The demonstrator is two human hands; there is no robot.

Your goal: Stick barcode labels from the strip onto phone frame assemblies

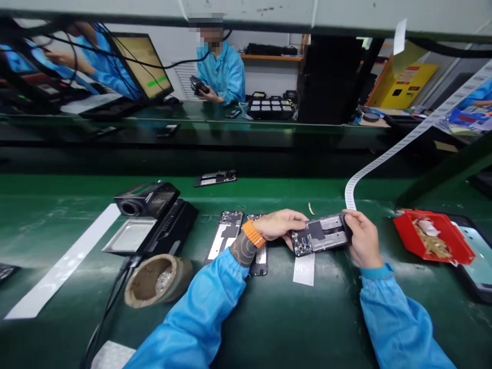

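Gripping a flat, black-and-silver opened phone frame (321, 236) by its ends, your bare left hand (277, 224) and right hand (363, 238) hold it left of the red plastic bin (459, 243); two similar frames (226, 233) lie on the green table (284, 328), farther left of that bin

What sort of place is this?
Probably an electronics workshop, perhaps for phones: the left hand and right hand hold an opened device with its circuitry showing, similar opened units lie on the green bench, and another person beyond wears blue workwear too.
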